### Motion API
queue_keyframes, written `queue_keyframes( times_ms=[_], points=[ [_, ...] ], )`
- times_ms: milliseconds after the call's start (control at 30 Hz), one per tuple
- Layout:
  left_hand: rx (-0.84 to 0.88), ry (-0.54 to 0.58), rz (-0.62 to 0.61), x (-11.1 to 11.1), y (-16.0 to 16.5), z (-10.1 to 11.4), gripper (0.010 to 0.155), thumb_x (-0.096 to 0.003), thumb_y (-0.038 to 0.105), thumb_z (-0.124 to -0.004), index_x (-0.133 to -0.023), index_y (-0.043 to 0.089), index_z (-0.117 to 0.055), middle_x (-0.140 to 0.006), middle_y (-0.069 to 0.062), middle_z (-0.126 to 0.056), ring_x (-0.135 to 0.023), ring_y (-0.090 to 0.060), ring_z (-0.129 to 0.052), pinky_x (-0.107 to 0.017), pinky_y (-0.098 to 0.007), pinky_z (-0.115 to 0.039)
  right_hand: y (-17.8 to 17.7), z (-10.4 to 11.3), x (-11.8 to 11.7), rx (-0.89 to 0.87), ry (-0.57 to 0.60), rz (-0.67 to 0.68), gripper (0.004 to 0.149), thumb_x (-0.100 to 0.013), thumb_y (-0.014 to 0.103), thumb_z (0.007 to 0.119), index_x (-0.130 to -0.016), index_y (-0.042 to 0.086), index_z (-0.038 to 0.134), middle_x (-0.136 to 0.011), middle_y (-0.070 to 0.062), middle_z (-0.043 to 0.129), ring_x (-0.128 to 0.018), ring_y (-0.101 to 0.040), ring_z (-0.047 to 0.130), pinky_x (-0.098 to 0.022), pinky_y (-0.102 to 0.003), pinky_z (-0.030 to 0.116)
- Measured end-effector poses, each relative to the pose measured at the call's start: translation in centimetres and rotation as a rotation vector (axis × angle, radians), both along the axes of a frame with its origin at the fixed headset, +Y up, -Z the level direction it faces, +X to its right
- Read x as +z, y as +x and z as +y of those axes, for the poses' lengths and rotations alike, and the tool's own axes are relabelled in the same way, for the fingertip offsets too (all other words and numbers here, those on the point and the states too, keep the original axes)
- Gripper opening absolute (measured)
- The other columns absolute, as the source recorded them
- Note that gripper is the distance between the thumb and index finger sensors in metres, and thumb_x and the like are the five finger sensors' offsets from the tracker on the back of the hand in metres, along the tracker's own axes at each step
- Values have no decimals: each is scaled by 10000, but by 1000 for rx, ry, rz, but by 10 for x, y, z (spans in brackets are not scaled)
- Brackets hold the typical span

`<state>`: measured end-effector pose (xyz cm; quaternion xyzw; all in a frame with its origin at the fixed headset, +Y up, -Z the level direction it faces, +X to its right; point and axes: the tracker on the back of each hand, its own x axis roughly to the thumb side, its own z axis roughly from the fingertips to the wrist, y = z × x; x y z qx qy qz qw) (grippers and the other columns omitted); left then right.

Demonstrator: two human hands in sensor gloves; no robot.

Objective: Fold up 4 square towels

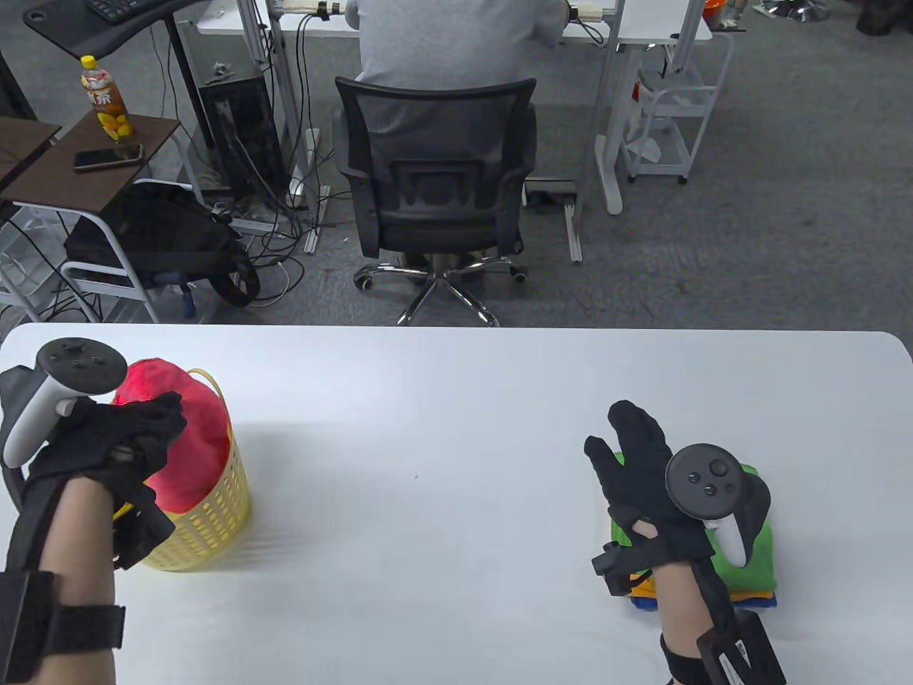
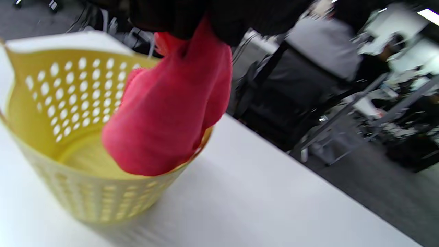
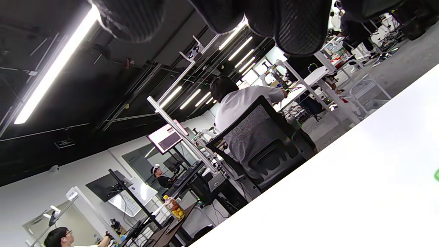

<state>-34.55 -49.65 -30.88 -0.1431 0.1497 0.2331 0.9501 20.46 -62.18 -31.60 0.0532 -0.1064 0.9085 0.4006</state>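
A red towel (image 1: 187, 435) hangs into a yellow perforated basket (image 1: 214, 514) at the table's left. My left hand (image 1: 135, 435) grips the towel's top above the basket; the left wrist view shows the red towel (image 2: 168, 116) bunched and hanging from my fingers into the basket (image 2: 51, 103). At the right lies a stack of folded towels (image 1: 749, 571), green on top, with orange and blue edges below. My right hand (image 1: 635, 457) is above the stack's left part with fingers spread and holds nothing. In the right wrist view only fingertips (image 3: 295, 31) show at the top.
The white table (image 1: 442, 442) stretches between basket and stack. Beyond its far edge stands an office chair (image 1: 435, 185) with a seated person. A side table with a bottle (image 1: 105, 103) and a phone is at the far left.
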Motion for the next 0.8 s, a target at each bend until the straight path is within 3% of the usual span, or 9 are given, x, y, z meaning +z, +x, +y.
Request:
queue_keyframes(
  times_ms=[133, 233, 300, 367, 500, 567, 667, 733, 800],
  points=[
    [19, 105, -143, 30, 55, 31, 582, -571, 466, -666, -1130, 302, -660, -1222, -104, -585, -1131, -389, -598, -848, -580, -474, -2, 4, 5, -12, 13, 10, 734, -546, 432, 720, -1100, -14, 540, -1091, -410, 541, -893, -574, 692, -602, -758, 525],
    [30, 65, -236, 35, 98, 18, 577, -575, 472, -662, -1120, 287, -687, -1201, -123, -630, -1101, -406, -641, -843, -579, -489, -3, 6, 7, -13, 21, 17, 737, -546, 432, 720, -1101, -18, 538, -1089, -412, 543, -892, -575, 692, -602, -757, 526],
    [24, 4, -285, 27, 129, -11, 577, -573, 479, -660, -1110, 274, -708, -1179, -140, -666, -1079, -413, -673, -837, -580, -502, -5, 6, 8, -10, 21, 22, 739, -547, 431, 720, -1101, -22, 537, -1089, -414, 542, -892, -575, 692, -602, -758, 525],
    [34, -118, -332, 12, 159, -58, 574, -570, 478, -656, -1100, 268, -717, -1165, -145, -682, -1064, -418, -685, -833, -580, -506, -7, 5, 8, 0, 18, 29, 743, -546, 432, 720, -1100, -26, 534, -1090, -414, 538, -892, -574, 692, -602, -759, 525],
    [137, -374, -393, -15, 202, -172, 622, -558, 525, -635, -1139, 304, -608, -1182, -120, -624, -1082, -407, -649, -834, -577, -490, -8, 2, 8, -2, 0, 45, 750, -546, 433, 719, -1100, -36, 529, -1089, -419, 534, -893, -575, 690, -601, -760, 523],
    [184, -425, -407, -24, 210, -208, 610, -554, 531, -637, -1124, 315, -631, -1193, -110, -603, -1094, -403, -631, -834, -580, -483, -6, 1, 7, -5, -7, 48, 750, -547, 433, 718, -1100, -36, 527, -1088, -422, 533, -894, -576, 688, -601, -761, 521],
    [177, -339, -355, -34, 203, -218, 628, -552, 535, -653, -1127, 285, -615, -1185, -90, -613, -1096, -387, -633, -840, -572, -477, -2, 2, 7, -18, -9, 45, 749, -547, 434, 717, -1101, -33, 527, -1088, -423, 532, -894, -577, 686, -601, -763, 518],
    [45, -206, -289, -39, 191, -214, 600, -546, 520, -693, -1096, 284, -659, -1164, -61, -655, -1088, -364, -658, -846, -570, -472, 2, 2, 7, -33, -8, 37, 748, -547, 434, 717, -1101, -31, 527, -1089, -421, 532, -895, -576, 686, -602, -762, 518],
    [-127, -153, -268, -39, 182, -216, 566, -539, 493, -734, -1069, 297, -693, -1154, -38, -676, -1092, -352, -661, -852, -577, -460, 4, 2, 6, -47, -8, 36, 745, -547, 434, 717, -1101, -28, 529, -1089, -422, 530, -895, -575, 685, -602, -762, 518]
  ],
)
